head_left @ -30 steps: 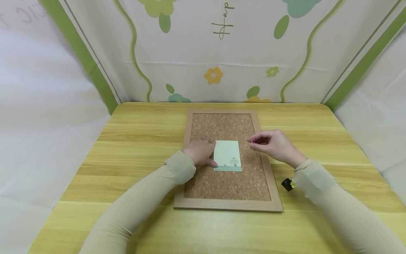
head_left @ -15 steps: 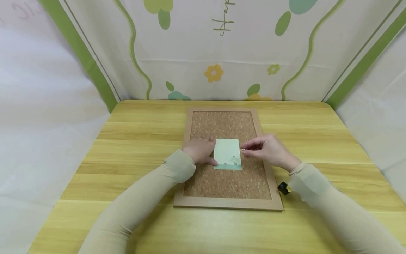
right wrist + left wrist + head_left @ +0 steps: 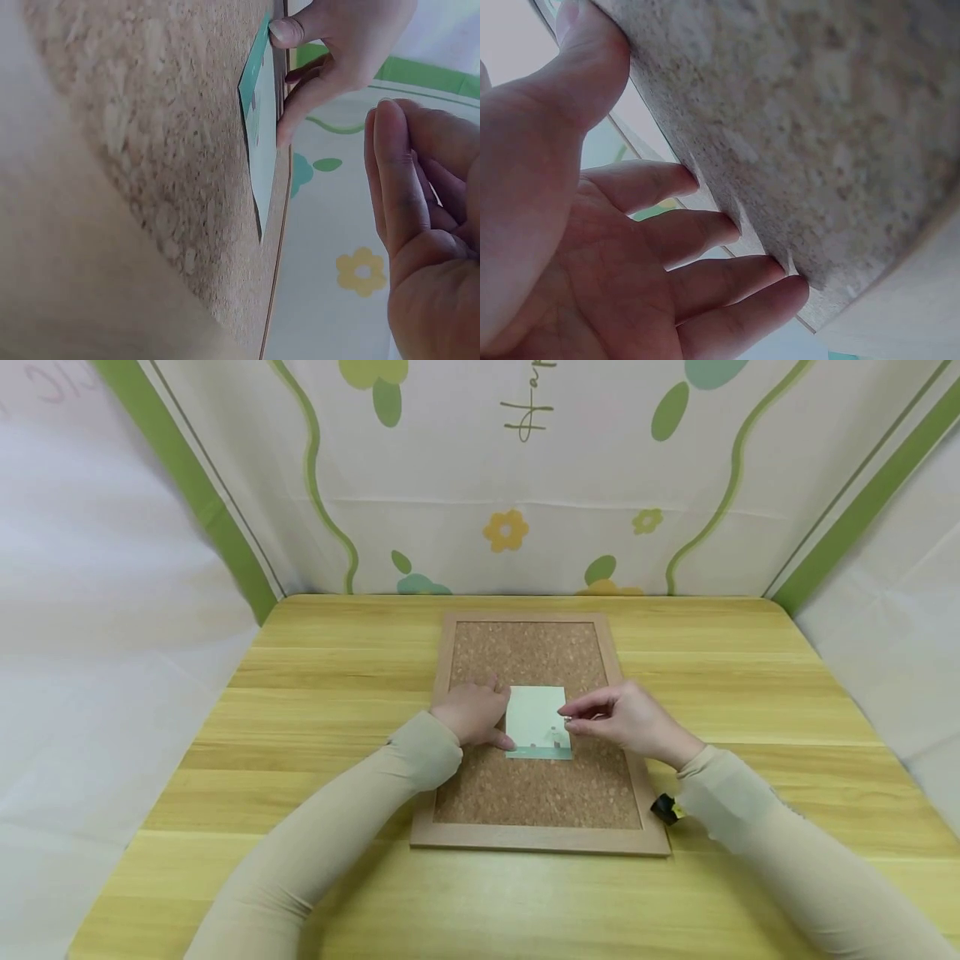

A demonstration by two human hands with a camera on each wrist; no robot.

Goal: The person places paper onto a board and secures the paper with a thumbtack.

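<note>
Two hands work at one pale green paper card (image 3: 537, 722) lying mid-board on the wood-framed cork board (image 3: 525, 793), itself on the yellow wooden bench (image 3: 315, 693). Left hand (image 3: 472, 714), fingers extended, presses the card's left edge flat. Right hand (image 3: 626, 720) pinches a small pin (image 3: 567, 721) at the card's right edge. Advised: maintain left pressure, drive pin straight down inside the margin.

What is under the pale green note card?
The note card lies flat on the cork board, held by the left hand. The cork beneath it is covered; any pin there cannot be seen.
</note>
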